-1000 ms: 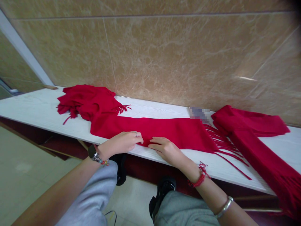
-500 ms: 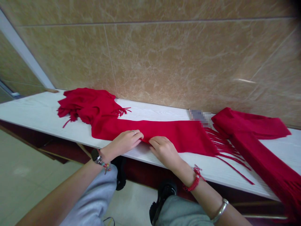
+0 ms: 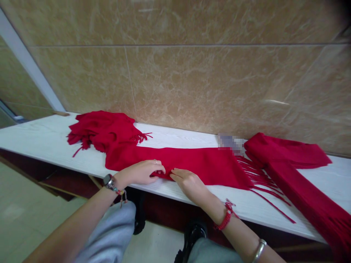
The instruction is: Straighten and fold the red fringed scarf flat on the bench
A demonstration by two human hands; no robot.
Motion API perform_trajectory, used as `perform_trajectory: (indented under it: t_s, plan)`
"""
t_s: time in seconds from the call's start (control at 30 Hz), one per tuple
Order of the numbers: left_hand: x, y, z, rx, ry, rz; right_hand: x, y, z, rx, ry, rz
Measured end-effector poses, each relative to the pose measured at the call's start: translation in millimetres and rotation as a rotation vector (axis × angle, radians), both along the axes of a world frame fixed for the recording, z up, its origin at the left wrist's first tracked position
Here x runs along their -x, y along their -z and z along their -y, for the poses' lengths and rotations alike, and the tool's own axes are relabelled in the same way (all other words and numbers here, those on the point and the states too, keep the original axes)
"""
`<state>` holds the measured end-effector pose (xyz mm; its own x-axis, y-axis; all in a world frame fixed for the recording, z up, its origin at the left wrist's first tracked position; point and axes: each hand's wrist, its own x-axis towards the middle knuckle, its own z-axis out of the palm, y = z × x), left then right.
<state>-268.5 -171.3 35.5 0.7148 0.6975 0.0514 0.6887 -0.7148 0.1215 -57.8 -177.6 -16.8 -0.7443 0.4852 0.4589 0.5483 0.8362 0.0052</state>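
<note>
A red scarf (image 3: 203,166) is lying along the middle of the white bench (image 3: 38,133), with a crumpled red heap (image 3: 101,128) sitting toward the bench's left end and another scarf (image 3: 287,151) resting toward its right. Near the bench's front edge, the left hand (image 3: 142,172) is curling and the right hand (image 3: 190,182) is touching the first scarf, but one cannot tell if either is pinching.

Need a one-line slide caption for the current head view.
Left hand and right hand at the near edge of a fringed red scarf, white counter beneath, folded scarf at right.
</note>
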Motion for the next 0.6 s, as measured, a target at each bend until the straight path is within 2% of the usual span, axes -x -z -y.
perform_trajectory:
  t_s: [0.07,0.17,0.23,0.33,0.43,0.53,0.6]
  plan:
    - [2,-14.3,-16,0.090,-0.006,0.093,0,1.1,-1,0.023,-0.013,-0.007]
    - [2,-26.9,-56,0.079,-0.216,0.184,0,3.1,-2,0.043,-0.023,-0.026]
    - [-1,-26.4,-85,0.105,-0.260,0.157,0,4.0,-2,0.055,-0.023,-0.041]
    - [-6,-19.0,-119,0.303,-0.280,0.029,1,3.8,-2,0.088,-0.005,-0.057]
    - [-9,-15.2,-135,0.466,-0.252,-0.044,3,3.2,-3,0.113,0.007,-0.065]
    - [-9,-17.9,-137,0.592,-0.230,0.015,4,3.9,-3,0.121,0.008,-0.058]
    - [-8,-20.3,-137,0.671,-0.261,0.028,4,5.2,-4,0.120,0.012,-0.055]
